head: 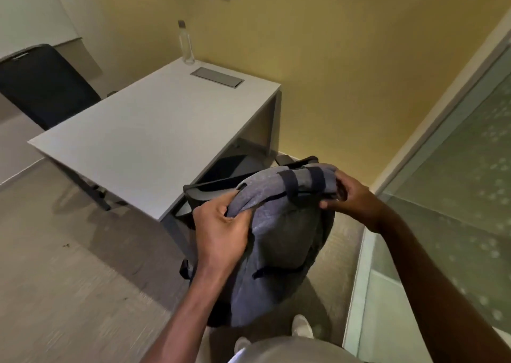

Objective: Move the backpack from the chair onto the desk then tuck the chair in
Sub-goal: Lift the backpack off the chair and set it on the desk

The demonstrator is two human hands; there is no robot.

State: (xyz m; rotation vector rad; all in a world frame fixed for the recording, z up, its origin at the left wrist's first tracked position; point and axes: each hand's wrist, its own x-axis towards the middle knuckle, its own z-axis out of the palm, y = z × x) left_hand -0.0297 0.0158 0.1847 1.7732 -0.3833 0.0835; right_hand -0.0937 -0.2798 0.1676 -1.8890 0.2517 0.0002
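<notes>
A grey backpack [279,241] with dark straps hangs upright in front of me, just right of the white desk [132,141]. My left hand [218,230] grips the fabric at its top left. My right hand [351,194] is closed on its top right corner. Behind the backpack stands a black chair [218,188], its backrest top showing at the desk's right side; the seat is mostly hidden by the bag.
A clear water bottle [186,43] stands at the desk's far edge beside a grey cable hatch [217,77]. A second black chair [47,86] sits at the far left. A frosted glass wall [456,196] runs close on my right. My shoes [301,326] show below.
</notes>
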